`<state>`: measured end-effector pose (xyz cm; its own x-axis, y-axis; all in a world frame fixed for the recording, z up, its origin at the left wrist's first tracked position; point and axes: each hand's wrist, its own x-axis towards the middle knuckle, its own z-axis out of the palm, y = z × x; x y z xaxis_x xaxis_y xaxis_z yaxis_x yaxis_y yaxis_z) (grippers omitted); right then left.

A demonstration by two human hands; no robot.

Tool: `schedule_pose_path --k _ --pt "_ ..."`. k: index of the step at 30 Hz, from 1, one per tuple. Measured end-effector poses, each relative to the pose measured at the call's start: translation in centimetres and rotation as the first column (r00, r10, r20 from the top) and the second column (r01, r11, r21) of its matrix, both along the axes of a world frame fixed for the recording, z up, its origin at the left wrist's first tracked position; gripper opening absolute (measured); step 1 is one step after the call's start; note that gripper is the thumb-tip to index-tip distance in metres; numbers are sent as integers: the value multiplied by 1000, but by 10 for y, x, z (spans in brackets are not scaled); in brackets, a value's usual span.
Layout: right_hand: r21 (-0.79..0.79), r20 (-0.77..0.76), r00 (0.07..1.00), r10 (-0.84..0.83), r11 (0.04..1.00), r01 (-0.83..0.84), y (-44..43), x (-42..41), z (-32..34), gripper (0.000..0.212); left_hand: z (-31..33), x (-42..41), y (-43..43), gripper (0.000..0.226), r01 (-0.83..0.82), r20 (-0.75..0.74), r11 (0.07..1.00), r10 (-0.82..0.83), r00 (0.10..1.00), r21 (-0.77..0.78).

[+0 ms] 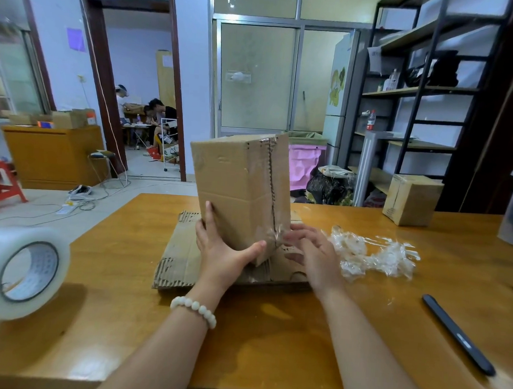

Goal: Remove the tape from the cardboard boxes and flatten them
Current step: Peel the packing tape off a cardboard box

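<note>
The box (238, 178) stands upright on flat cardboard (180, 255) mid-table (272, 329). The left hand (225, 249) grips its lower left side, thumb across the front. The right hand (311, 250) has its fingers loosely spread at the lower end of the tape (274, 195); the blur hides whether they pinch it. Best brace the box firmly and peel steadily up the seam.

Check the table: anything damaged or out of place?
The upright box has a ragged, torn seam with tape peeling loose at its bottom. The flattened cardboard under it is frayed along its left edge. A crumpled tape wad lies on the table to its right.
</note>
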<state>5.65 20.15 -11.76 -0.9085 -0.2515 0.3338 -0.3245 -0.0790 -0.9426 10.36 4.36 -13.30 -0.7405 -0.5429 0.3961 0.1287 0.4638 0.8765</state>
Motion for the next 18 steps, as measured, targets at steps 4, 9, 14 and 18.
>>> schedule_pose_path --k 4,9,14,18 --pt "423 -299 948 106 905 32 1 2 -9 40 0 0 0 124 -9 -5 1000 9 1000 -14" --pt "526 -358 933 21 830 183 1 -4 -11 42 1 -1 0 124 14 7 999 -14 1000 -41" --pt "500 -416 908 -39 825 264 2 -10 -13 10 -2 -2 -6 130 86 83 984 -74 994 -154" --pt "437 -413 910 -48 866 244 7 -11 -12 11 -1 0 -5 139 118 169 963 -78 982 -243"
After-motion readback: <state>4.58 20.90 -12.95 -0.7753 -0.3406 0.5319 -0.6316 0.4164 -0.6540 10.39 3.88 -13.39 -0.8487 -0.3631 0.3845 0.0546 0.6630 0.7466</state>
